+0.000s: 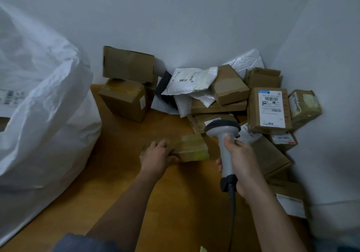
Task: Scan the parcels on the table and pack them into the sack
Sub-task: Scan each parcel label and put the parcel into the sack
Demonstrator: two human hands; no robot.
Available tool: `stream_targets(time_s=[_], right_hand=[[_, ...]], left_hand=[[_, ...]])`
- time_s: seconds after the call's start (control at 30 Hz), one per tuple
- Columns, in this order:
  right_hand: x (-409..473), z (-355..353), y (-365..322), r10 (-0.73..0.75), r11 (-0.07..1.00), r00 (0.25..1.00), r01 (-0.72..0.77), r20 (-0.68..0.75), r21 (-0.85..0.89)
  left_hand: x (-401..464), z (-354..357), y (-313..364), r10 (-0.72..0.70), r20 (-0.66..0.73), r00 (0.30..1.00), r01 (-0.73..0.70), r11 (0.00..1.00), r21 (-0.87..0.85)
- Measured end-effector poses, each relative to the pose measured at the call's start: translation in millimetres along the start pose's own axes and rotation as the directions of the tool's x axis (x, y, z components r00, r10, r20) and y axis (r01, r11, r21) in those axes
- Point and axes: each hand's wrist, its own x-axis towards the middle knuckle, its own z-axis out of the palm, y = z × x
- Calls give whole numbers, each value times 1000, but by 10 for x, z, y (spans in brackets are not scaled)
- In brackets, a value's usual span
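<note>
Sack [39, 115] being stood at table [120, 193] left edge. Parcels [224, 95] being piled at far right corner against wall. 2 boxes [126, 84] being stacked behind, left of pile.

Dim, flat indoor light; soft focus throughout, wide-angle bending at the edges.

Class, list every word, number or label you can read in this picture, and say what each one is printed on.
None can be read.
Upright box's white label: barcodes and print, too blurred.
White mailer's label: barcodes, too small.
Small box's label: blurred.
Sack's label: blurred.
</note>
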Motion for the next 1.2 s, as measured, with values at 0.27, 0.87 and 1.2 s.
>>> stream_targets(time_s=[0.27,0.87,1.2], right_hand=[[-17,89,-82,-10,999,1000,11,-5,50],[-124,212,-44,14,998,1000,-15,9,69],[-249,210,22,22,998,997,-26,73,59]], left_hand=[[335,-313,-147,-241,-135,961,197,942,-273],[8,-523,-563,-295,129,947,317,785,-533],[-546,-200,-493,-326,546,772,619,188,-763]])
